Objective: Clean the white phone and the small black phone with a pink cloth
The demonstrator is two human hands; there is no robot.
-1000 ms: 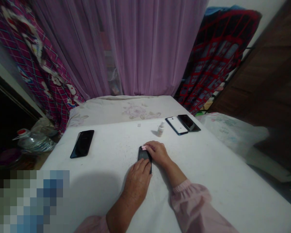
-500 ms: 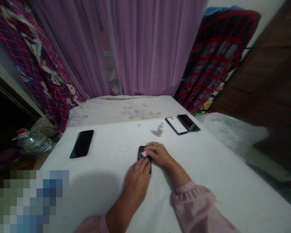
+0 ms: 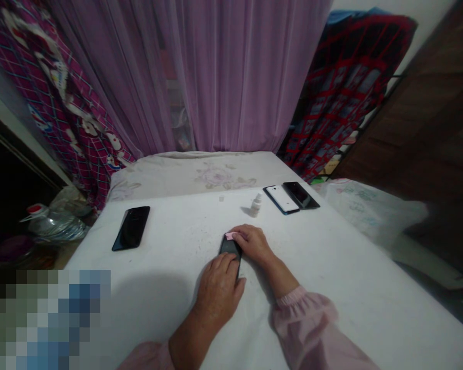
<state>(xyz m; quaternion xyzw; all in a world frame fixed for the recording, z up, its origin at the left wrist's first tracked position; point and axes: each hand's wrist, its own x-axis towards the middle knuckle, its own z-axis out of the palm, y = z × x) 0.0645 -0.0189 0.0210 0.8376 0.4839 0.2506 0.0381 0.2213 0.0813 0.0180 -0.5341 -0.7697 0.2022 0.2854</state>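
A dark smartphone (image 3: 230,250) lies on the white cloth in front of me, its lower part covered by my left hand (image 3: 217,288). The fingers of that hand rest across the phone and the thumb lies along its right side, steadying it. My right hand (image 3: 253,245) pinches a small pink cloth (image 3: 230,236) and presses it against the phone's far end. A small white spray bottle (image 3: 256,206) stands upright just beyond my right hand.
Another black phone (image 3: 131,228) lies to the left. At the back right are a white phone (image 3: 281,199) on a dark one and a black phone (image 3: 301,195) beside them. A small pale square (image 3: 221,199) and scattered crumbs dot the white tablecloth (image 3: 170,246).
My right hand has slid the pink cloth towards the far end of the phone. My left thumb has moved slightly outward and down from the fingers.
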